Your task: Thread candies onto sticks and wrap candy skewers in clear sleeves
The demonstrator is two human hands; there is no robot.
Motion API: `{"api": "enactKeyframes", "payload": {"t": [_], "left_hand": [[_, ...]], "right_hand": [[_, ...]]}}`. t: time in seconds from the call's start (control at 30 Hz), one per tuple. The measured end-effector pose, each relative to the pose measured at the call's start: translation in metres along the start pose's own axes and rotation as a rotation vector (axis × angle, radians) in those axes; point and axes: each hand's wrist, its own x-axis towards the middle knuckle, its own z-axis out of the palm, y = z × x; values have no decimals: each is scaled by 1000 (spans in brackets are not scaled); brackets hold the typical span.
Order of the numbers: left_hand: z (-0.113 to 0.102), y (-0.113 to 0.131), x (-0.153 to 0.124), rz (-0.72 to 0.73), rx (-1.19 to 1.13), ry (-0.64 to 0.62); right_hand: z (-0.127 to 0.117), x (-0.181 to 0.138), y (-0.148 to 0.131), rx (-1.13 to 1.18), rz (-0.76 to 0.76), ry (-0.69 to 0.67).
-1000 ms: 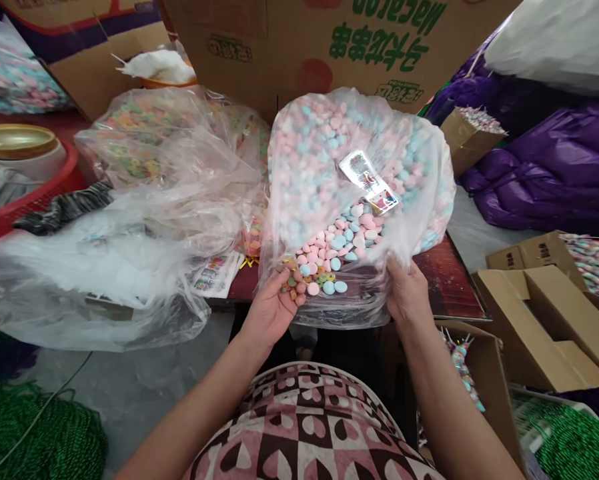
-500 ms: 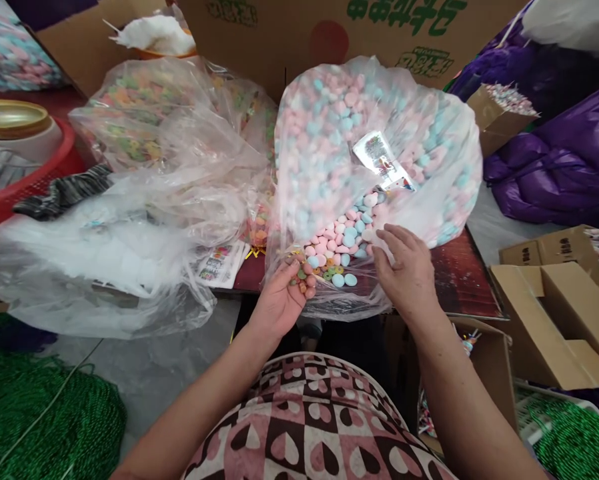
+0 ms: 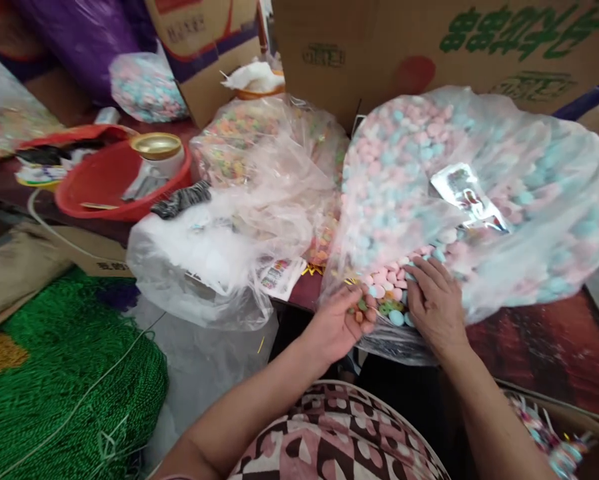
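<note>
Right hand (image 3: 438, 305) shifted inward, spread; left hand (image 3: 338, 321) clutching gummies (image 3: 360, 316); red table (image 3: 544, 347) (grey floor (image 3: 209, 367))

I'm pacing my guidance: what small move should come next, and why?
Probably pinch up one of the loose pink and blue pieces with the right hand: it reaches over them, while the left hand holds small coloured pieces.

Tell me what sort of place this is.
Probably a sweets-packing workshop: a clear bag of pink and blue candy-like pieces, a printed cardboard box behind it and a heap of green cord.
</note>
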Motion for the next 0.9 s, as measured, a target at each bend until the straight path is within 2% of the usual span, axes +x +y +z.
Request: {"api": "enactKeyframes", "payload": {"t": [0.1,0.23,0.3,0.33,0.4,0.47,0.53,0.7,0.9], "left_hand": [[5,8,-13,-51,40,-52],[13,28,-37,-38,43,-79],[14,41,-46,-3,28,-65],[14,47,-50,23,19,-60],[13,60,-53,82,3,-47],[9,70,-53,143,-15,-13],[5,79,-48,189,-24,32],[-2,93,-24,246,29,64],[-4,113,-8,346,33,87]], "right_hand": [[-20,10,-4,86,-42,-64],[-58,38,-38,82,132,33],[-65,55,-63,181,194,68],[-64,62,-76,238,192,64],[-52,77,-98,350,98,-46],[-32,90,-115,393,0,-105],[-10,100,-124,371,-44,-110],[28,114,-128,206,-68,-133],[34,111,-117,32,-207,-196]]}}
